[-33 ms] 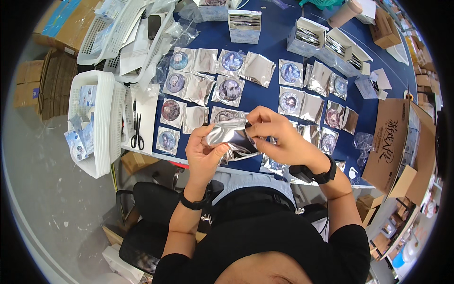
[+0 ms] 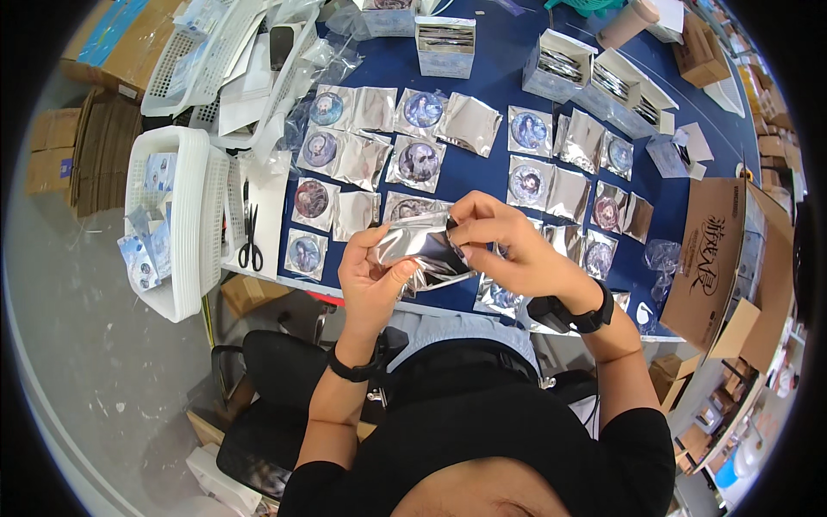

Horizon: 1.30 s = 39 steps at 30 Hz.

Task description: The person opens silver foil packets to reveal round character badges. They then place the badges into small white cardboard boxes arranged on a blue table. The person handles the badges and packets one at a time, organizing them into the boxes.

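Between both hands, above the near part of the blue table (image 2: pixel 413 312), is a silver foil packet (image 2: pixel 412 239). My left hand (image 2: pixel 372 274) grips its left end, thumb in front. At its right end, my right hand (image 2: pixel 512 246) pinches the edge with thumb and fingers; its contents are hidden. Foil packets lie in rows around it, several with round illustrated badges on top, such as a purple-grey badge (image 2: pixel 419 161) and a blue badge (image 2: pixel 423 109). Plain foil packets (image 2: pixel 469 125) lie overlapped beside them. My hands partly cover another badge (image 2: pixel 412 207).
Black scissors (image 2: pixel 251 237) lie on white paper at the left, beside stacked white baskets (image 2: pixel 185 224). Opened boxes of foil packets (image 2: pixel 445 65) stand along the far side. A brown carton (image 2: pixel 706 258) is at the right, near crumpled clear plastic (image 2: pixel 662 257). A black chair (image 2: pixel 271 379) is below left.
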Tool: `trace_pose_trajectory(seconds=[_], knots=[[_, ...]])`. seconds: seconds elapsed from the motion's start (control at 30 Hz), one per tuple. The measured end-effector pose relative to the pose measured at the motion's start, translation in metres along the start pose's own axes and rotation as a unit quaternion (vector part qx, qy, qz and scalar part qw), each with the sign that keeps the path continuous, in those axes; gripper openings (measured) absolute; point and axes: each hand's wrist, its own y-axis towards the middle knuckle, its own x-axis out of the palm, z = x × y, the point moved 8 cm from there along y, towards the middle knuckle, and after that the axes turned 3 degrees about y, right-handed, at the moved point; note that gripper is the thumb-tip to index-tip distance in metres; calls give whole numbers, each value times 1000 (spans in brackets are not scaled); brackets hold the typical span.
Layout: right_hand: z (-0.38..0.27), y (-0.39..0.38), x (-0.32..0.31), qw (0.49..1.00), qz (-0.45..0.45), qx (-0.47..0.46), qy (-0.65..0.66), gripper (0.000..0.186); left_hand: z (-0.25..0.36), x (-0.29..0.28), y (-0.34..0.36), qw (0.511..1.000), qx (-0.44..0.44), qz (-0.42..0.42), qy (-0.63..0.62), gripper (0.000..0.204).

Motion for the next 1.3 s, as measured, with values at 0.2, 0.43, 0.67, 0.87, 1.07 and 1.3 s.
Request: trace_pose_trajectory(seconds=[0.2, 0.43, 0.67, 0.87, 1.07, 1.3], knots=[[8, -18, 7, 998, 42, 2, 41, 13, -5, 2, -25, 997, -76, 14, -25, 48], [21, -32, -5, 980, 129, 60, 137, 20, 3, 2, -38, 1000, -7, -9, -8, 55], [14, -46, -9, 967, 146, 170, 126, 25, -10, -10, -51, 998, -45, -1, -54, 56], [13, -52, -5, 971, 115, 170, 118, 23, -22, -10, -57, 995, -72, 5, -69, 57], [15, -67, -1, 980, 76, 128, 133, 40, -32, -10, -57, 991, -106, 15, -76, 58], [18, -97, 2, 996, 34, 53, -57, 53, -51, 1, -66, 983, -175, -15, -55, 58]])
